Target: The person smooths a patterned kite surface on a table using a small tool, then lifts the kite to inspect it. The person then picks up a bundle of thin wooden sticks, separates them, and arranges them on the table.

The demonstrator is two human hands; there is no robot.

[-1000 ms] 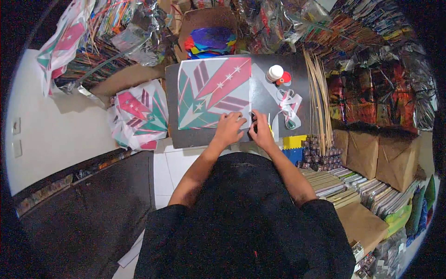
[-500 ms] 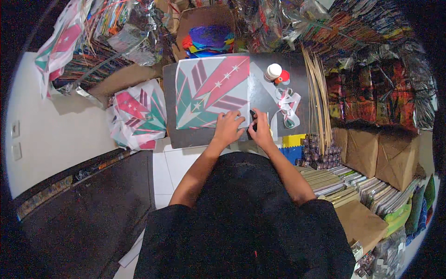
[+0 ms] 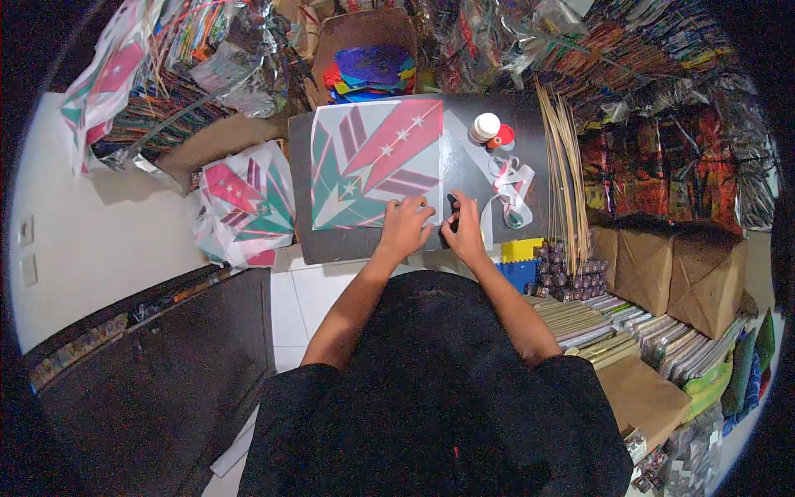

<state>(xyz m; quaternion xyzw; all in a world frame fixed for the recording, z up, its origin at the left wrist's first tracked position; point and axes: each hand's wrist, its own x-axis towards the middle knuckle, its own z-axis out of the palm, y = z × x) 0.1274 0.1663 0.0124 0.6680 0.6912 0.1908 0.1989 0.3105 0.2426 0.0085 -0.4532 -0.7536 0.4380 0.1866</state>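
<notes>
A square sheet of thin paper (image 3: 331,132), printed in pink, green and grey with white stars, lies flat on the dark table. My left hand (image 3: 406,226) rests on its lower right corner, fingers spread over the edge of the print. Just past the sheet's right edge, my right hand (image 3: 465,232) is curled with thumb and fingers around a small black object (image 3: 452,201). Its kind is hard to make out, as the fingers partly cover it. White paper strips (image 3: 515,192) lie in loose curls to the right, below a white-capped jar (image 3: 485,127) and a red lid (image 3: 503,137).
Thin bamboo sticks (image 3: 561,166) stand along the table's right edge. More printed sheets (image 3: 244,203) hang crumpled on the left. Colourful stacks (image 3: 373,70) sit behind the table (image 3: 331,246). Brown paper-wrapped packages (image 3: 704,277) and rolled bundles (image 3: 567,323) are at the right.
The fingers of my right hand have shifted slightly on the black object, and more of it shows. My left hand and the sheet stay in place.
</notes>
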